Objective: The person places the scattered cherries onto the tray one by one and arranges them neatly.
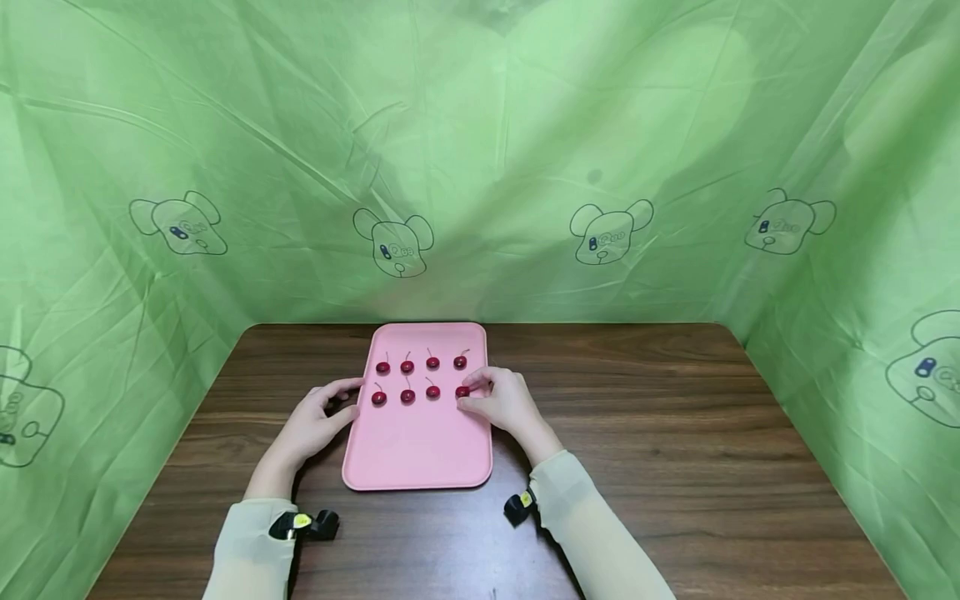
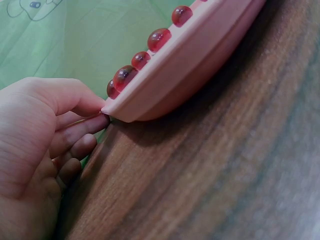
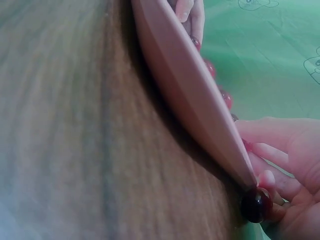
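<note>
A pink tray (image 1: pixel 420 458) lies on the table, bearing two rows of dark red cherries (image 1: pixel 407 397) with thin stems. At the tray's left edge, my left hand (image 1: pixel 318 421) pinches the rim (image 2: pixel 122 112) between thumb and fingers. My right hand (image 1: pixel 506 404) reaches over the right edge, thumb and fingertips around the cherry (image 1: pixel 462 392) at the right end of the nearer row. In the right wrist view another dark cherry (image 3: pixel 256 205) sits against the lower fingers of that hand, outside the tray's rim; the head view hides it.
The brown wooden table (image 1: pixel 675 450) extends on both sides of the tray. Green cloth (image 1: pixel 495 167) with printed bear heads stands along the back and sides. Each sleeve carries a black wrist camera (image 1: pixel 324 525).
</note>
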`<state>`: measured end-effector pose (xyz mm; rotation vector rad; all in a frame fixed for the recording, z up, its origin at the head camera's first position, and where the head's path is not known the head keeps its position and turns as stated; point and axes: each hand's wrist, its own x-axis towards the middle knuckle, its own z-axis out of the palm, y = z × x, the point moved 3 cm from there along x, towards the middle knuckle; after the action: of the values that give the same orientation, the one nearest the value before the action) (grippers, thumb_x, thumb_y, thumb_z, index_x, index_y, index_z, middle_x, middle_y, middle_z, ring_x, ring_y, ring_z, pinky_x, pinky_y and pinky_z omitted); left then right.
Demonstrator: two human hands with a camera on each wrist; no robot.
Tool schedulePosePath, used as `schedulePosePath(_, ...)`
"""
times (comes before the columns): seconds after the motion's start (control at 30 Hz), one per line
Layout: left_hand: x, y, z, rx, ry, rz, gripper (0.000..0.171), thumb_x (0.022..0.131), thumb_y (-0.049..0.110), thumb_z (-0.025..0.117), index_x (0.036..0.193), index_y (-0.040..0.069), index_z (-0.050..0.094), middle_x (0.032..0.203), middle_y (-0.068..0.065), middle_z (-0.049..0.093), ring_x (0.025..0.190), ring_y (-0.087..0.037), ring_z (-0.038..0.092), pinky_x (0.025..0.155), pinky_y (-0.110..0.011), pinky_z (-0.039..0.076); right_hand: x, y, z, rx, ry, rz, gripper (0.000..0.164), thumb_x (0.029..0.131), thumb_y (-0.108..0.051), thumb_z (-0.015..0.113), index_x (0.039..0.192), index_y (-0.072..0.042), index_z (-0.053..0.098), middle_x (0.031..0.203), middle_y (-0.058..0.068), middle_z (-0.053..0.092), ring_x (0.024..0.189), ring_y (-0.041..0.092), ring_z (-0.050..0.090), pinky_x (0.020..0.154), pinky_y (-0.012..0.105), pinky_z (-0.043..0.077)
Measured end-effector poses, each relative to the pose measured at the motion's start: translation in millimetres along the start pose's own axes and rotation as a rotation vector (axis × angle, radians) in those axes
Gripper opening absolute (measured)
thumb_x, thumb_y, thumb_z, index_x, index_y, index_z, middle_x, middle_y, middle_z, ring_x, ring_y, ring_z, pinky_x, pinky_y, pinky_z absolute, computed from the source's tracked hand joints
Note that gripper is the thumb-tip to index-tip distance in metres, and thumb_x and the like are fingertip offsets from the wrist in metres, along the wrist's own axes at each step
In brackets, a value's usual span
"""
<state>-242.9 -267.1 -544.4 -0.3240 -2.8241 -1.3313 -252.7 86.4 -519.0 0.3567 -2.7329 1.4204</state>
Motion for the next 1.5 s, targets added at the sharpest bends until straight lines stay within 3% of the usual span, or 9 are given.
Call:
schedulePosePath(0.5,-0.7,-0.1,-1.1,-0.017,0.006,0.004,0.046,0.102,0.015,0.077,0.148,0.014,0.069,0.129,-0.015,0.070,0.120,-0.031,0.057,0.105,-0.052,0.041,0,-2,-4,0.040,-0.034,-0.009,0.023,0.083,-0.016,0.095,0.103,-0.014,0.083,0.088,-0.002,0.078,0.077,0.011,0.066,0.070,0.027,0.053)
schedulePosePath(0.8,-3.1,1.5,-2.5,-0.025,0.003,0.006,0.047,0.102,0.015,0.077,0.148,0.012,0.068,0.130,-0.017,0.069,0.120,-0.033,0.057,0.105,-0.053,0.040,3,-5,-29,0.062,-0.005,-0.082,0.025,0.086,-0.019,0.094,0.109,-0.014,0.084,0.088,0.005,0.075,0.082,0.013,0.066,0.071,0.028,0.051)
schedulePosePath(1.17,-2.7,0.2,-1.3,-0.005,0.002,-0.003,0.047,0.103,0.018,0.076,0.148,0.013,0.068,0.129,-0.017,0.069,0.120,-0.032,0.057,0.104,-0.052,0.041,4,17,-65,0.089,0.098,-0.033,0.019,0.095,-0.020,0.086,0.113,-0.015,0.083,0.104,0.000,0.080,0.092,0.017,0.073,0.078,0.035,0.054)
schedulePosePath(1.5,-0.1,0.3,-0.7,0.000,0.000,0.001,0.047,0.102,0.018,0.077,0.148,0.014,0.068,0.128,-0.016,0.069,0.120,-0.032,0.057,0.105,-0.053,0.041,4,37,-62,0.158,0.095,0.060,0.028,0.095,-0.017,0.086,0.122,-0.010,0.081,0.108,0.005,0.080,0.097,0.020,0.072,0.081,0.031,0.053)
